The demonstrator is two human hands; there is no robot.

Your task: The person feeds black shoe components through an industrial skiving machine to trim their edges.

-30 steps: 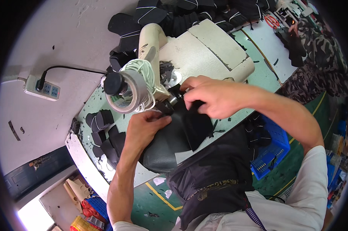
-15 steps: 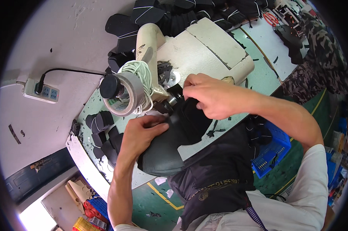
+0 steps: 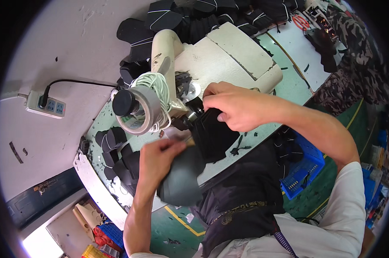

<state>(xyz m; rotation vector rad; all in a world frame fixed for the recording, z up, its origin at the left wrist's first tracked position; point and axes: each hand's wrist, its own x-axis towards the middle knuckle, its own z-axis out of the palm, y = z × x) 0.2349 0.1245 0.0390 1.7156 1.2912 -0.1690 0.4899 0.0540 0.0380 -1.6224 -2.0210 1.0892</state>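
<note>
Fingers of the left hand [image 3: 156,159] pinch the blurred grey-black sheet [image 3: 181,178], centre of frame. Right hand [image 3: 235,105] has its fingertips narrow on the black piece [image 3: 216,137], just right of it, under the cream machine [image 3: 229,56]. Pale green table [image 3: 294,84] carries dark scraps [image 3: 239,150]. White wall with power strip [image 3: 48,104] at left; blue basket [image 3: 304,172] at right, green floor [image 3: 160,225] below.
</note>
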